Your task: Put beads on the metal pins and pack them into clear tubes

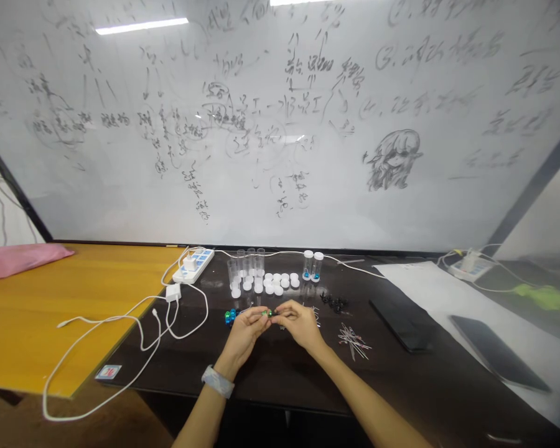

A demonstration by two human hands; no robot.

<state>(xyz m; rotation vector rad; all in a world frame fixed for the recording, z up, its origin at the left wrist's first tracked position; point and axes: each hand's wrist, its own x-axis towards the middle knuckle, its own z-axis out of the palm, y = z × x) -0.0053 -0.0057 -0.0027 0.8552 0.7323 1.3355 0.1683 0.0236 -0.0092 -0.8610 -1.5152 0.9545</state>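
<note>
Between two hands (252,323) (301,323): small green object (267,313)

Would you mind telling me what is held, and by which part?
The left hand and right hand pinch a small, shiny green piece; exactly which part is too small to tell.

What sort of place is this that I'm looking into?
Probably an office or meeting room, pressed into use as a workbench: a whiteboard covered in handwriting stands behind a dark table, which holds clear tubes and a power strip.
</note>
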